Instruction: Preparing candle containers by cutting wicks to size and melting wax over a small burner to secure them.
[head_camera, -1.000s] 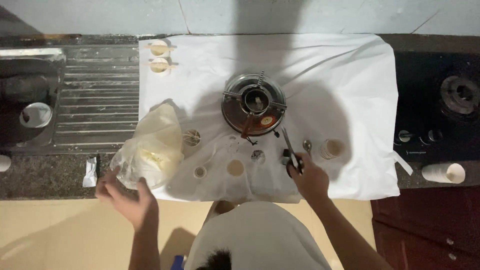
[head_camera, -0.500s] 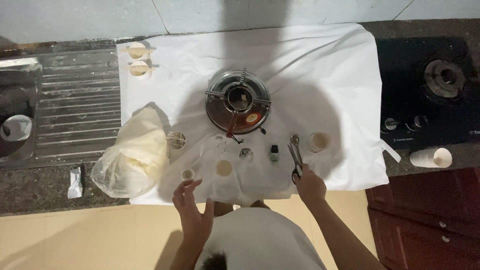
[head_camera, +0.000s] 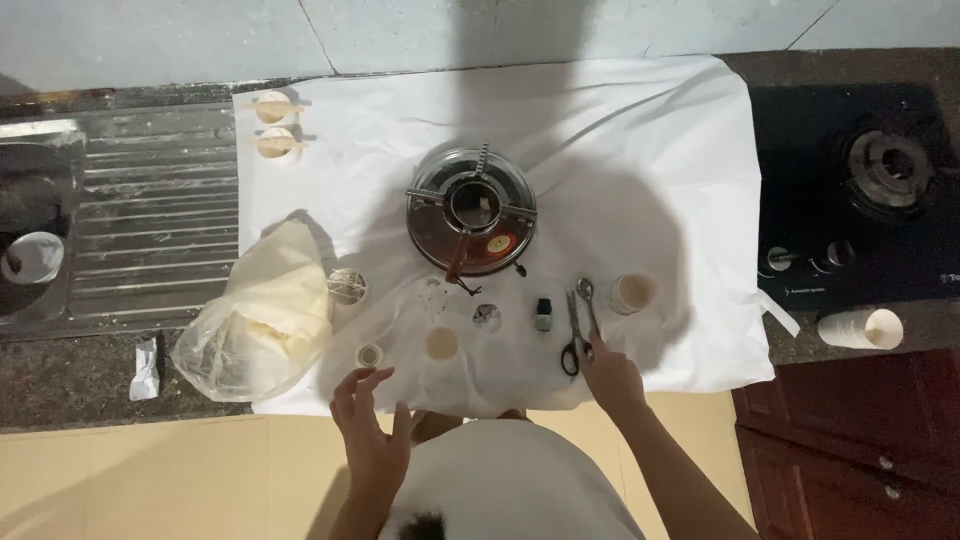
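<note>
My left hand (head_camera: 372, 425) hovers open over the front edge of the white cloth (head_camera: 650, 140), fingers spread, just below a tiny pale cup (head_camera: 369, 355) and a small wax-filled cup (head_camera: 441, 343). My right hand (head_camera: 610, 378) has its fingertips on the handles of the scissors (head_camera: 573, 335), which lie flat on the cloth beside a metal spoon (head_camera: 586, 292). A round metal burner stand (head_camera: 470, 210) sits mid-cloth. A small dark bottle (head_camera: 543, 314) stands left of the scissors, and a paper cup (head_camera: 630, 293) stands to their right.
A clear plastic bag of pale flakes (head_camera: 262, 315) lies at the cloth's left edge next to a wick spool (head_camera: 347, 286). Two small cups with sticks (head_camera: 274, 122) sit at the back left. A steel sink drainer (head_camera: 150, 230) is left; a black gas hob (head_camera: 885, 165) and stacked paper cups (head_camera: 860, 328) are right.
My left hand has moved right, from beside the plastic bag to in front of the small cups. My right hand stays at the scissors. The view has shifted.
</note>
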